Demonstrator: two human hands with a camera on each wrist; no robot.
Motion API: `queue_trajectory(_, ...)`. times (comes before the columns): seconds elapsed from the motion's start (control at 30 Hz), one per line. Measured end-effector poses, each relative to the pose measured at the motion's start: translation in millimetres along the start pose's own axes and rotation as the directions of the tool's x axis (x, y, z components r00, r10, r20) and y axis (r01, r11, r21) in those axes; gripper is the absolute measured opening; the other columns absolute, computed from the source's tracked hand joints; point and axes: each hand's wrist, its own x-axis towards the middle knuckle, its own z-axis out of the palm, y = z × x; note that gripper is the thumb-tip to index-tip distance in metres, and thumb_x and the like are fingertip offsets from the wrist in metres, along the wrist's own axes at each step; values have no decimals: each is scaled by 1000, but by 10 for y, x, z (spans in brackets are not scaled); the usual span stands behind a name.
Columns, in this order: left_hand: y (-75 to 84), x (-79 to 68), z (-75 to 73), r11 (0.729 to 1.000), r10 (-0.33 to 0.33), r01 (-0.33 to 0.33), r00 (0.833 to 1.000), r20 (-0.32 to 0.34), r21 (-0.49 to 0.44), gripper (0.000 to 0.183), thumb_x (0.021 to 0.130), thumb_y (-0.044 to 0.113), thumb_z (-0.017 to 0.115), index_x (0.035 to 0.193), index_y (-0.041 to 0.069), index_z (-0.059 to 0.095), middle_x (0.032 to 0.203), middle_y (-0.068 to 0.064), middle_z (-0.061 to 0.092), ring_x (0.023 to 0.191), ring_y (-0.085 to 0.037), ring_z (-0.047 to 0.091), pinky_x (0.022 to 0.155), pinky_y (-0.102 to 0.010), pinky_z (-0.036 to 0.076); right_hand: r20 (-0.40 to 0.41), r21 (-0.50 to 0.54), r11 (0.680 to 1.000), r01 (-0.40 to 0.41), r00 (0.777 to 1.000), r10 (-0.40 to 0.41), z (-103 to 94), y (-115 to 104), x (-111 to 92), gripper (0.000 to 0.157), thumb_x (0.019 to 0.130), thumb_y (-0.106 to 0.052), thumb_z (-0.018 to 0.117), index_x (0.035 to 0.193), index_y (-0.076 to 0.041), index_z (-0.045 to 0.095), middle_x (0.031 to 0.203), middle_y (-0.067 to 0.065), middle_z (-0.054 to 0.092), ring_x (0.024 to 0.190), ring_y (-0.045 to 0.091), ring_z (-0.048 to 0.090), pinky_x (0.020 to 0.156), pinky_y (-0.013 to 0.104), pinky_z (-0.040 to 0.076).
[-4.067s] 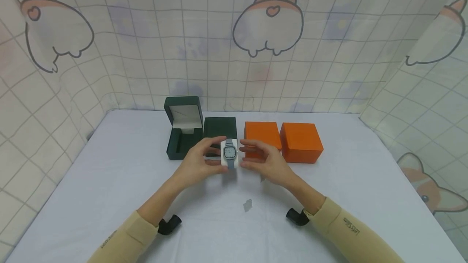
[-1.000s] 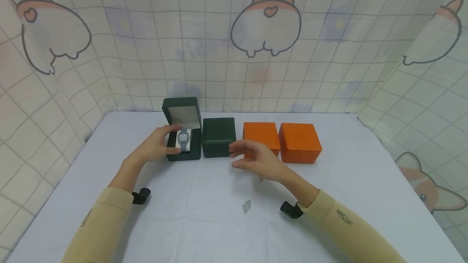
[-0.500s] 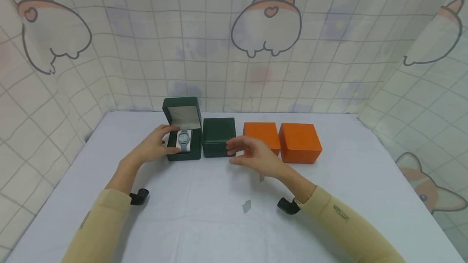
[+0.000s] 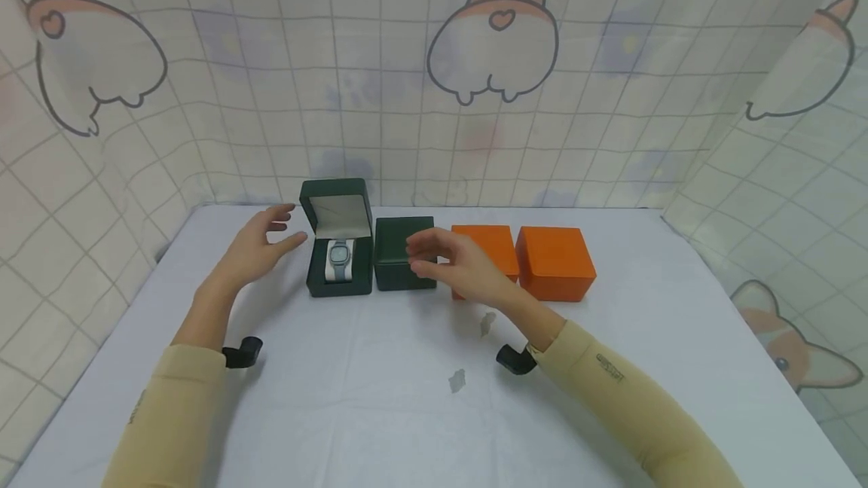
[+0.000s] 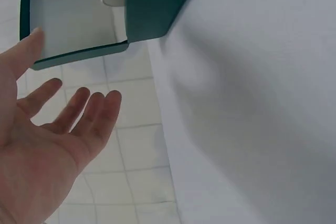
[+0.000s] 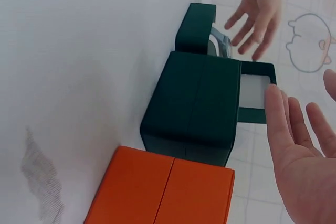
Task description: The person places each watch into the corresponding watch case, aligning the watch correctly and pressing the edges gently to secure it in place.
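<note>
A wristwatch (image 4: 340, 255) with a grey-blue strap sits on a white cushion inside the open green watch box (image 4: 339, 289), whose lid (image 4: 334, 187) stands raised. To the left of that box my left hand (image 4: 254, 248) is spread, apart from it and holding nothing. The left wrist view shows the left hand (image 5: 58, 135) palm up beside the lid. My right hand (image 4: 457, 262) hovers with loosely bent fingers in front of the closed green box (image 4: 400, 236) and the nearer orange box, and nothing is in its grasp.
Two closed orange boxes stand in the row to the right: one partly behind my right hand (image 4: 498, 243), the other (image 4: 556, 262) farther right. The white-clothed table (image 4: 380, 413) has small grey patches (image 4: 457, 380). A patterned curtain (image 4: 380, 96) hangs behind.
The watch on its cushion went from my left hand into the open green box. Since then the left hand has let go and drawn up and left; the right hand shifted slightly left and up.
</note>
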Motion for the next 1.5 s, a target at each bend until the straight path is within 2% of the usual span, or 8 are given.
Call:
queue_trajectory(0.27, 144, 95, 16, 993, -13, -5, 989, -149, -118, 67, 106, 51, 50, 155, 6, 41, 150, -22, 46, 135, -42, 48, 102, -59, 47, -34, -3, 1000, -24, 999, 23, 34, 27, 177, 39, 101, -23, 70, 136, -9, 61, 131, 11, 65, 117, 15, 62, 97, 33, 55)
queue_trajectory(0.4, 237, 167, 18, 992, -9, -13, 985, -170, -128, 66, 107, 50, 48, 156, 6, 39, 150, -23, 47, 131, -43, 52, 99, -58, 50, -40, -20, 999, -37, 999, 36, 55, 8, 295, 43, 102, -26, 68, 139, -6, 58, 135, 13, 62, 117, 16, 61, 98, 32, 54)
queue_trajectory(0.57, 346, 281, 9, 995, -14, -3, 985, -174, -96, 69, 107, 51, 47, 158, 6, 36, 151, -25, 45, 136, -45, 45, 104, -62, 44, -53, 35, 999, -27, 998, 29, 67, -33, 471, 39, 108, -23, 58, 140, -2, 55, 138, 18, 59, 120, 28, 61, 96, 31, 55)
queue_trajectory(0.9, 466, 439, -16, 995, -45, 39, 996, -79, -87, 70, 108, 52, 44, 161, 8, 31, 158, -29, 34, 142, -49, 37, 109, -65, 38, -77, 43, 998, -40, 996, 43, 95, -45, 755, 41, 109, -28, 55, 143, -4, 54, 141, 10, 58, 124, 29, 60, 96, 32, 55)
queue_trajectory(1.07, 497, 479, -61, 994, -58, 57, 998, -12, -92, 70, 107, 52, 48, 158, 7, 34, 159, -30, 31, 143, -47, 37, 107, -61, 43, -90, -37, 996, -82, 993, 78, 145, -66, 901, 45, 109, -33, 54, 146, -7, 52, 141, 8, 58, 120, 29, 62, 93, 28, 56)
queue_trajectory(1.23, 546, 494, -115, 990, -70, 75, 997, 39, -121, 65, 107, 46, 51, 156, 4, 37, 152, -31, 37, 131, -48, 49, 102, -57, 49, -108, -85, 989, -123, 988, 114, 179, -92, 1076, 50, 109, -36, 54, 150, -9, 49, 143, 7, 56, 121, 20, 61, 93, 29, 56)
queue_trajectory(1.33, 564, 505, -138, 985, -79, 88, 995, 64, -150, 62, 108, 40, 53, 154, 2, 37, 146, -31, 40, 126, -48, 52, 102, -57, 50, -123, -98, 983, -154, 982, 142, 203, -78, 1189, 52, 108, -37, 55, 152, -11, 47, 145, 7, 55, 127, 20, 58, 95, 31, 55)
queue_trajectory(1.5, 572, 524, -140, 974, -84, 106, 990, 112, -199, 64, 108, 37, 54, 156, -1, 32, 148, -31, 37, 130, -47, 48, 104, -56, 47, -139, -225, 956, -186, 978, 158, 253, -37, 1347, 54, 108, -39, 53, 154, -11, 44, 150, 8, 52, 131, 23, 56, 101, 33, 52)
